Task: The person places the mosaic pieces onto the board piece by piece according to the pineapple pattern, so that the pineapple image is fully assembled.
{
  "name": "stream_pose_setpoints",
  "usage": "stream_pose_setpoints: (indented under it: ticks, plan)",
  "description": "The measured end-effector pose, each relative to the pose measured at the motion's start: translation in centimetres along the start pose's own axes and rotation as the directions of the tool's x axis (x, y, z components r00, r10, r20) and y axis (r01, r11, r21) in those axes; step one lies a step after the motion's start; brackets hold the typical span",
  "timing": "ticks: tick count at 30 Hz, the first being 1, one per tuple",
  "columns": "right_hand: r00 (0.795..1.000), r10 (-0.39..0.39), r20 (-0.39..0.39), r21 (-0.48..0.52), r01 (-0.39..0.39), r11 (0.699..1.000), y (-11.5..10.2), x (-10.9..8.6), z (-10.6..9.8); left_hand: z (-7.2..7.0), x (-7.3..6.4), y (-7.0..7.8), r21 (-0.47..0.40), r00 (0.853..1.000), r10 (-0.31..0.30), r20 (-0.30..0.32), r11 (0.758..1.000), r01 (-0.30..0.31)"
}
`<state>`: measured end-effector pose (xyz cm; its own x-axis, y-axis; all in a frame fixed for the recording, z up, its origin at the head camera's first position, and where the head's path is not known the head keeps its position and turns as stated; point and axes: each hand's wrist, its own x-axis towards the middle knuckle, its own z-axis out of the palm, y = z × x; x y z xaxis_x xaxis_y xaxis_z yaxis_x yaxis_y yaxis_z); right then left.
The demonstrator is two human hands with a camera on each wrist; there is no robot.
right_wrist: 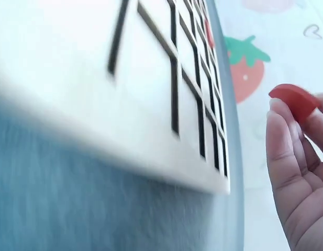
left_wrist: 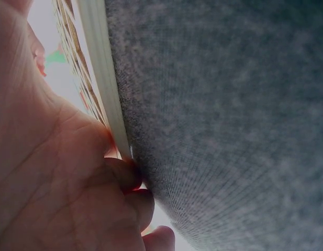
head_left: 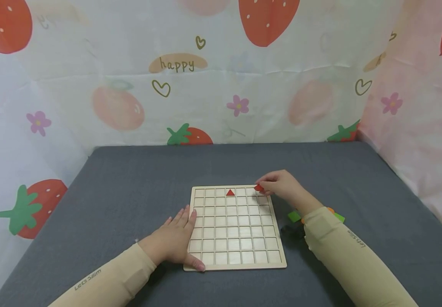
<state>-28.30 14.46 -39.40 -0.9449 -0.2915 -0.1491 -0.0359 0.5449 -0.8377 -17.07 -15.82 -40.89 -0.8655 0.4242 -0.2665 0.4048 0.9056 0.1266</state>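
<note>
A pale wooden grid board [head_left: 226, 267] with rows of square cells lies on the grey table. My left hand [head_left: 175, 238] rests along its left edge, fingers straight and thumb over the near left corner. In the left wrist view, the fingers of the left hand [left_wrist: 62, 172] touch the board's side edge [left_wrist: 101, 57]. With thumb and fingertips, my right hand [head_left: 284, 186] pinches a small red piece [head_left: 258, 187] over the far right corner. The right wrist view shows this red piece [right_wrist: 296, 99] with a curved edge. A red triangle [head_left: 230, 193] sits in the far row.
Green pieces [head_left: 294, 216] and orange pieces [head_left: 331, 210] lie right of the board, partly hidden under the right forearm. Behind the table hangs a strawberry-print cloth [head_left: 267, 111], which also covers both sides. The grey tabletop [head_left: 148, 179] surrounds the board.
</note>
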Motion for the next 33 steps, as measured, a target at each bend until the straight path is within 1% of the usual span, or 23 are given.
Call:
stream_pose_setpoints:
  ticks: [6, 9, 11, 18, 26, 30, 33]
  plan:
    - [0.999, -0.033, 0.014, -0.051, 0.033, 0.998, -0.6, 0.6, 1.5, -0.1, 0.0, 0.1, -0.003, 1.000, -0.004, 0.003, 1.000, 0.004]
    - [0.999, -0.033, 0.022, -0.080, 0.035, 0.996, -1.1, 0.9, 2.1, -0.1, 0.0, 0.1, -0.009, 1.000, -0.006, 0.005, 1.000, 0.006]
    - [0.999, -0.024, 0.026, -0.082, 0.026, 0.996, -1.5, 1.2, 2.5, -0.1, 0.0, 0.1, -0.011, 1.000, -0.006, 0.004, 1.000, 0.006]
    - [0.997, -0.004, 0.074, 0.035, 0.002, 0.999, -2.2, 2.0, 3.9, -0.1, 0.0, 0.1, -0.014, 1.000, -0.006, -0.002, 1.000, 0.006]
    - [0.996, 0.033, 0.087, 0.129, -0.044, 0.991, -2.8, 2.5, 5.6, -0.1, 0.1, 0.1, -0.016, 1.000, -0.007, 0.001, 1.000, 0.007]
    - [0.994, 0.054, 0.092, 0.147, -0.067, 0.987, -3.0, 2.7, 6.3, -0.2, 0.0, 0.1, -0.026, 1.000, -0.008, 0.003, 1.000, 0.008]
    - [0.994, 0.058, 0.097, 0.136, -0.071, 0.988, -3.1, 2.8, 6.7, -0.2, 0.0, 0.1, -0.034, 1.000, -0.010, 0.005, 0.999, 0.010]
